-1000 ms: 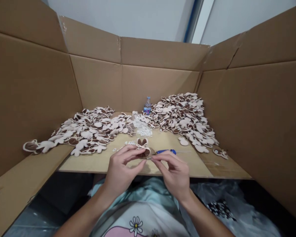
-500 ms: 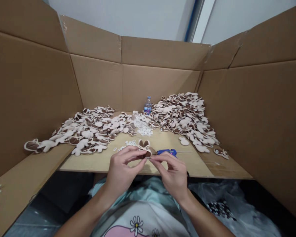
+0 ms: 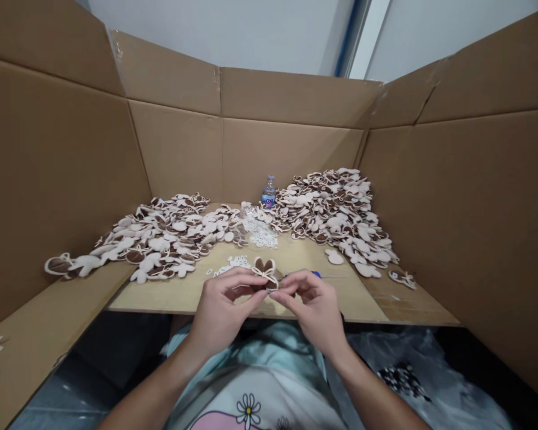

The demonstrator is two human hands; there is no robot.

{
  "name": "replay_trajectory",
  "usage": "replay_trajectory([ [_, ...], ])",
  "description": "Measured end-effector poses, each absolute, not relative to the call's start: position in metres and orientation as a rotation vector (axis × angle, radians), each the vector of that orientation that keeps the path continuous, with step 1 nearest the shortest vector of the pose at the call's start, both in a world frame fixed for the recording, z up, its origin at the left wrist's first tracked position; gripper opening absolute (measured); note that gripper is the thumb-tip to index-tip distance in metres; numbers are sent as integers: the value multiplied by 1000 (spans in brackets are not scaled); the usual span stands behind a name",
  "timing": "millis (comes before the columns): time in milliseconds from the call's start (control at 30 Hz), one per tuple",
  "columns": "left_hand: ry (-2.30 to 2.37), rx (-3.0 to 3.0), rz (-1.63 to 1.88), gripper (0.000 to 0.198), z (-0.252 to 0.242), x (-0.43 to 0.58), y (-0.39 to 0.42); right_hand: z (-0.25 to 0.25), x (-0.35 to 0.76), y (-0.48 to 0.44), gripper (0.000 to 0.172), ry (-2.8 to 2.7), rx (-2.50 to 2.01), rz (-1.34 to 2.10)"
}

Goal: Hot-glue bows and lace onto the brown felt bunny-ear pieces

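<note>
Between my fingers in the head view is a small felt bunny [image 3: 265, 272], brown with a pale edge and a cream bow across it. My left hand [image 3: 226, 292] is closed on its left side, thumb below and fingers behind. At its lower right edge my right hand [image 3: 309, 298] pinches, thumb and index fingertips together on the rim. A tiny pale piece at that lower edge is too small to make out. Behind my right hand, a blue glue gun [image 3: 316, 275] lies on the board, mostly hidden.
Heaps of felt bunnies lie at left [image 3: 161, 239] and right [image 3: 336, 203]. White tags [image 3: 262, 233] are piled near a water bottle [image 3: 269, 192], with more small tags [image 3: 237, 261] closer in. Cardboard walls [image 3: 291, 143] surround the wooden board [image 3: 358, 295]. A plastic bag [image 3: 430, 370] sits below right.
The bunny has dropped slightly and tilted in my fingers. My right hand has shifted a little left and its fingertips have closed in on the lower edge, covering more of the glue gun.
</note>
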State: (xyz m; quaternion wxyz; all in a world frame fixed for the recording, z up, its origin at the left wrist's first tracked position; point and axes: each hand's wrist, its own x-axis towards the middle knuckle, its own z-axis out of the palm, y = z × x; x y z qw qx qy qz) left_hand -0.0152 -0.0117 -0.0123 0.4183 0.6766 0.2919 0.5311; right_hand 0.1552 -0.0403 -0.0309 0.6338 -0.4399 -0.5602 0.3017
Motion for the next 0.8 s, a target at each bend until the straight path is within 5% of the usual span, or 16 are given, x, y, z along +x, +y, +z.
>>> replay_trajectory([
  [233,718,1714,1229,13,-10,-16,-12,-23,162,-35,45,-1213,-876,1044],
  [667,674,1639,994,14,-6,-21,-11,-36,165,-26,44,-1227,-858,1083],
  [800,753,1580,908,21,-1,-26,-8,-31,170,-26,68,-1293,-770,1218],
])
